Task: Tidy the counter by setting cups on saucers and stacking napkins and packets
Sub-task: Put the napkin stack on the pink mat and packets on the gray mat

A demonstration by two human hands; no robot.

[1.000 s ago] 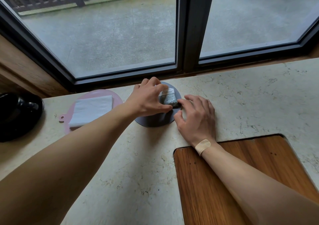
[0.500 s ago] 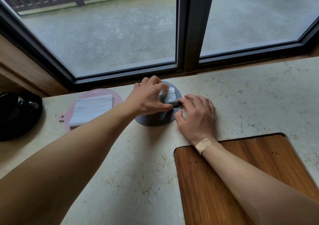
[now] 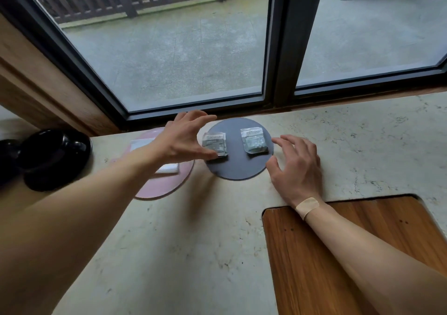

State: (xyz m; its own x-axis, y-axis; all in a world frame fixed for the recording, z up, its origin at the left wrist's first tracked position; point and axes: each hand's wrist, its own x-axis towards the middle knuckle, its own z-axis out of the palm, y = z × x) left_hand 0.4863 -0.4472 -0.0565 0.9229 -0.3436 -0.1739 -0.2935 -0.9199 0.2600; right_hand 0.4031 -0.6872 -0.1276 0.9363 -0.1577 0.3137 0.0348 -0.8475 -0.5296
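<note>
Nearest the camera: a wood inset [image 3: 362, 254] let into the pale stone worktop [image 3: 193, 254], nothing on it. Both forearms reach forward over the worktop.

Right hand [image 3: 298, 167]: open, fingers spread, palm down, resting on the worktop at the right rim of the grey mat [image 3: 238, 169]. It grips nothing. A plaster sits on the wrist.

Left hand [image 3: 181, 140]: open in a wide pinch, thumb tip at the near left corner of the left packet [image 3: 215, 145], index finger arched above its far edge. Whether the thumb actually touches the packet cannot be told; no closed grip is visible.

Two packets lie flat on the grey mat, side by side and apart: the left packet and the right packet [image 3: 254, 142]. Judged step: stacking them. To do it well, the left hand should close on the short edges of the left packet, lift it clear, and lay it square on the right one, edges aligned; the right hand can steady the mat so it does not slide.

Left of the grey mat: a pink mat [image 3: 164, 184] carrying white napkins [image 3: 167, 168], partly hidden by the left arm; their number cannot be told. Further left, a black bowl-like thing [image 3: 55, 157].

Count: packets 2, mats 2, napkin pile 1, cups or saucers identifiable 0.
</note>
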